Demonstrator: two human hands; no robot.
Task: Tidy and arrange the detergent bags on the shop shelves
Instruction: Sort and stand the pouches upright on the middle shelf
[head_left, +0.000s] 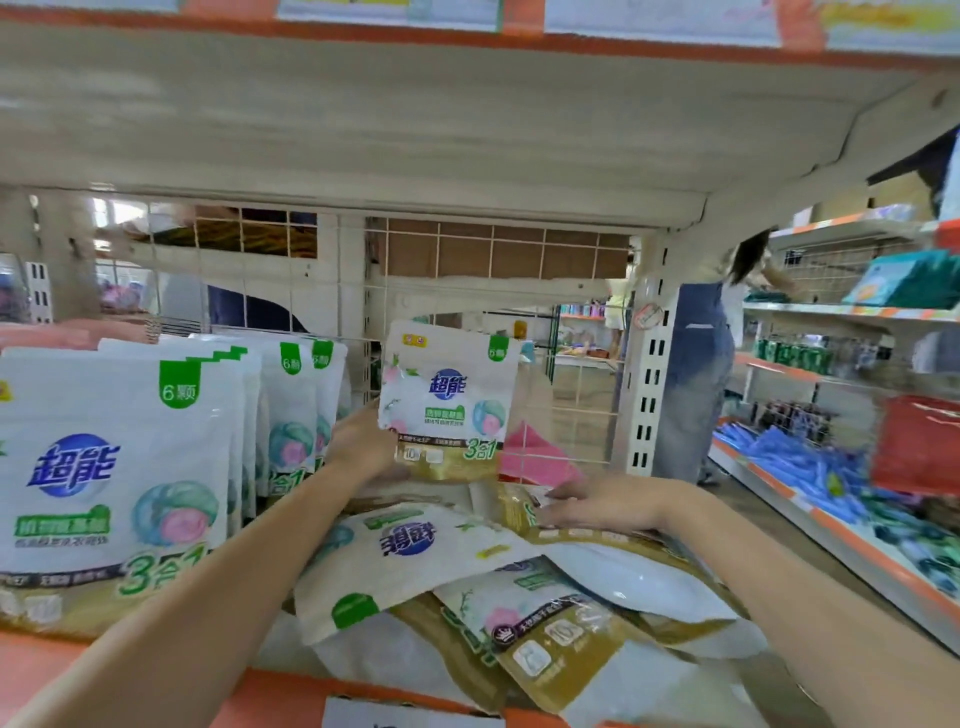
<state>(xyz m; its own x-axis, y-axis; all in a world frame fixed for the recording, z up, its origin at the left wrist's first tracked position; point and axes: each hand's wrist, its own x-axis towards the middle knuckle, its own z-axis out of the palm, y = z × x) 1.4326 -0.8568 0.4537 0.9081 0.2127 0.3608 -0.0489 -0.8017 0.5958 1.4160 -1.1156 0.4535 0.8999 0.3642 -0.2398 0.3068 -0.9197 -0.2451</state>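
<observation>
My left hand grips the lower left edge of a white and gold detergent bag and holds it upright near the back of the shelf. My right hand lies with straight fingers on a gold-edged bag in a loose heap of detergent bags lying flat on the shelf. To the left, a row of the same bags stands upright, one behind another.
A wire grid forms the shelf's back. The shelf above hangs low overhead. The orange shelf edge runs along the front. A person stands in the aisle at right, beside more stocked shelves.
</observation>
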